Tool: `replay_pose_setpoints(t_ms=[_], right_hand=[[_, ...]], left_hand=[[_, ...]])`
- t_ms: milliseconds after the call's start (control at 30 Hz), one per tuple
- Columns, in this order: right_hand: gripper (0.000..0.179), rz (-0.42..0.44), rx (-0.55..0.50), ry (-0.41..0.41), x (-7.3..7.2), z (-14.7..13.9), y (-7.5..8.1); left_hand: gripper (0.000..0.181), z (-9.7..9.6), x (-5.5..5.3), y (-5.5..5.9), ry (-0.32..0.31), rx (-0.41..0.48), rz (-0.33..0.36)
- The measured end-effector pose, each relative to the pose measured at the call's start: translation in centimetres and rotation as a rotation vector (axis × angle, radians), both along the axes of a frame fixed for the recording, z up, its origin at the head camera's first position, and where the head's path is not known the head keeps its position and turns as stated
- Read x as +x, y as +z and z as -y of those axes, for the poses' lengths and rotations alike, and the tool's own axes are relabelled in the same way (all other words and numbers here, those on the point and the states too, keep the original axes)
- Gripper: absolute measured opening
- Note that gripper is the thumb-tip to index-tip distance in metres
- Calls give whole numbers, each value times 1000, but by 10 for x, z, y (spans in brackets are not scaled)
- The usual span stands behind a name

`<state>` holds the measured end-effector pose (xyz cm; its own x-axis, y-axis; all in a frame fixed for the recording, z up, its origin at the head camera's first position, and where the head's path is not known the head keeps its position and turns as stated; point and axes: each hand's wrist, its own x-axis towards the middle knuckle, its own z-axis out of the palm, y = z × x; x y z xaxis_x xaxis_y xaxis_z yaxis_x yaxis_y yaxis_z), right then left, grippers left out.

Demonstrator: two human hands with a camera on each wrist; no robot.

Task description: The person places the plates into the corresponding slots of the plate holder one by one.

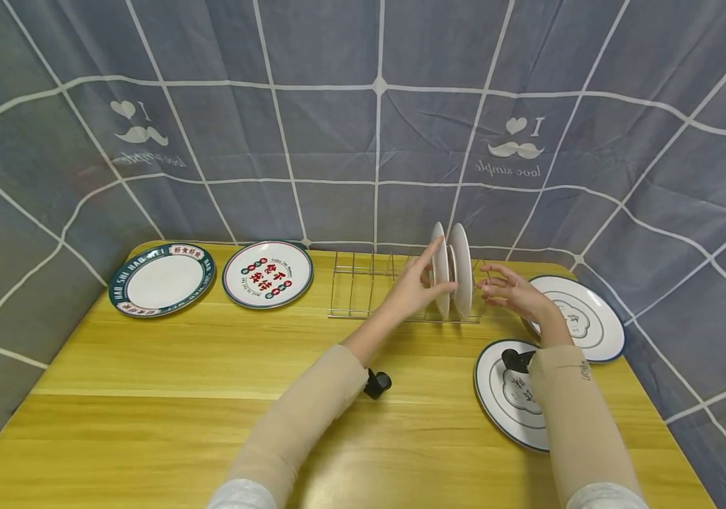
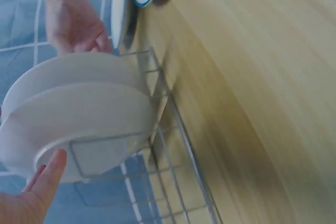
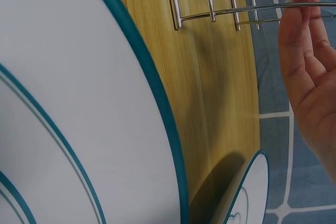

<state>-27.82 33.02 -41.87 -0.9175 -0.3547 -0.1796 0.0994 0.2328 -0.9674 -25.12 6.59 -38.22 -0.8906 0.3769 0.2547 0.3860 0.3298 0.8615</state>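
Sleeved arms reach to 2 upright plates (image 1: pixel 453 268) in the rack (image 1: pixel 363 290). Left hand (image 1: pixel 415 288) steadies them with straight fingers; right hand (image 1: pixel 510 288) hovers open. Next, seat them squarely between wires.

From my head view, the nearer upright plate (image 1: pixel 442 272) covers most of the left hand (image 1: pixel 415 288)'s thumb, so I can't tell how firm that grip is. The right forearm hides the 3 o'clock part of the near flat plate (image 1: pixel 505 392). The left wrist view blurs the desk (image 2: pixel 262 93) at 3 o'clock and crops the hand at 7 o'clock. The right wrist view cuts a plate (image 3: pixel 79 129) off at 9 o'clock, and the right hand (image 3: pixel 310 72) at 3 o'clock.
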Motion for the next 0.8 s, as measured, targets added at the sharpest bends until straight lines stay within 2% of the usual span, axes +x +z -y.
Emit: replay_pose_setpoints(t_ms=[133,333,433,633,667,800], right_hand=[[37,-7,-3,6,0,-1,0],[38,-7,-30,21,-1,-1,1],[40,-2,-49,27,-2,0,1],[39,14,-47,17,-2,1,1],[40,17,-47,15,-3,1,1],[43,25,-46,11,-3,1,1]], left_hand=[[78,21,4,5,29,72,-24],[75,73,6,10,107,281,-52],[73,105,9,9,169,328,-48],[70,169,28,14,365,358,-6],[69,180,30,10,406,364,-11],[69,228,27,-18,545,396,-7]])
